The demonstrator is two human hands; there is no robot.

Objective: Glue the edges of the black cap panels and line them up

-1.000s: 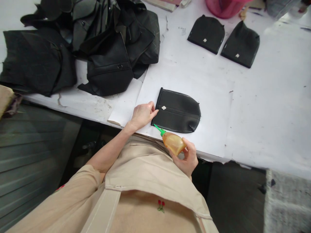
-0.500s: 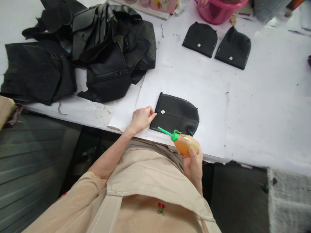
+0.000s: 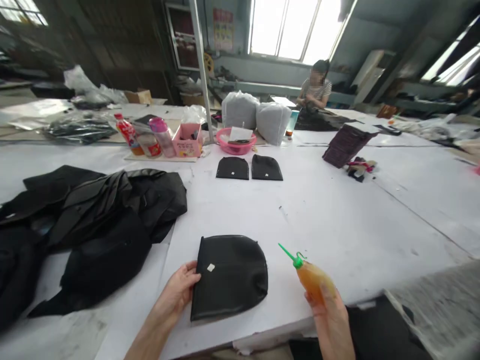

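Note:
My left hand (image 3: 182, 286) pinches the left edge of a black leather-like panel (image 3: 234, 280) that has a rounded right side and a small white diamond-shaped tag. The panel lies on the white-covered table (image 3: 318, 215), close to its near edge. In my right hand (image 3: 332, 312) is a squeeze bottle (image 3: 315, 280) of orange-yellow liquid, its green nozzle pointing up and left, apart from the panel. Two similar black panels, a left one (image 3: 232, 168) and a right one (image 3: 266, 167), lie farther back, each with a white tag.
A heap of black leather-like pieces (image 3: 112, 215) covers the table's left. Behind stand a pink basket (image 3: 240, 148), a pink box (image 3: 188, 145), bottles and jars, and wrapped bundles (image 3: 240, 111). A dark purple folded item (image 3: 343, 145) sits at right. Another person (image 3: 316, 90) works at the back.
The view has tilted up, bringing the room behind the table into sight. My right hand with the squeeze bottle has moved away to the right of the panel; my left hand stays at its left edge.

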